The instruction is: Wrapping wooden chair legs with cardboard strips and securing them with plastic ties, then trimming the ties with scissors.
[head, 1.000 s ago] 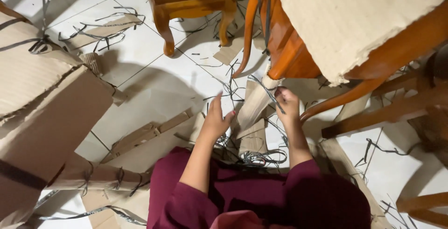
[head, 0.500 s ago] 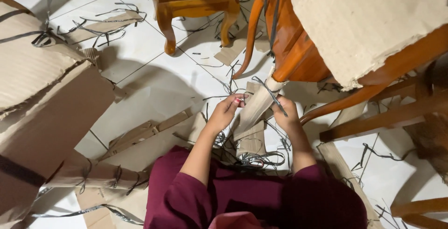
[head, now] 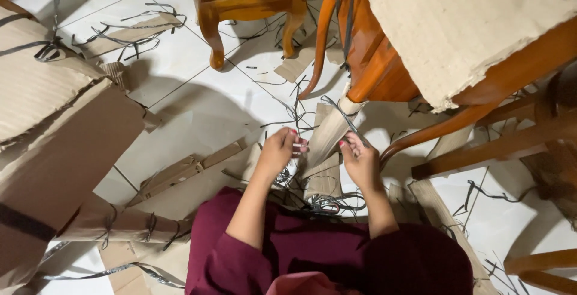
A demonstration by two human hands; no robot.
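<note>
A person in a maroon top [head: 312,253] works over a white tiled floor [head: 204,108], both bare hands raised to a cardboard-wrapped furniture leg [head: 329,132]. The left hand [head: 277,152] sits against the wrap's left side, fingers curled in, though whether they pinch a strand cannot be told from this angle. The right hand [head: 359,159] is at the wrap's right edge, fingertips drawn together on a thin grey strap [head: 342,113] that crosses the top of the wrap. Just below the hands lies a tangle of cut grey strapping [head: 327,202] over flattened cardboard pieces [head: 198,172]. Directly above the hands the wrapped leg joins an orange-brown wooden furniture piece [head: 375,66], partly covered by a torn sheet of pale cardboard [head: 469,24]. To the right of the right hand run curved wooden chair legs [head: 481,144]. Well to the left of the left hand stands a large brown carton [head: 54,126] with more straps on it. Farthest above, a second small wooden cabinet [head: 246,3] stands on short curved feet.
</note>
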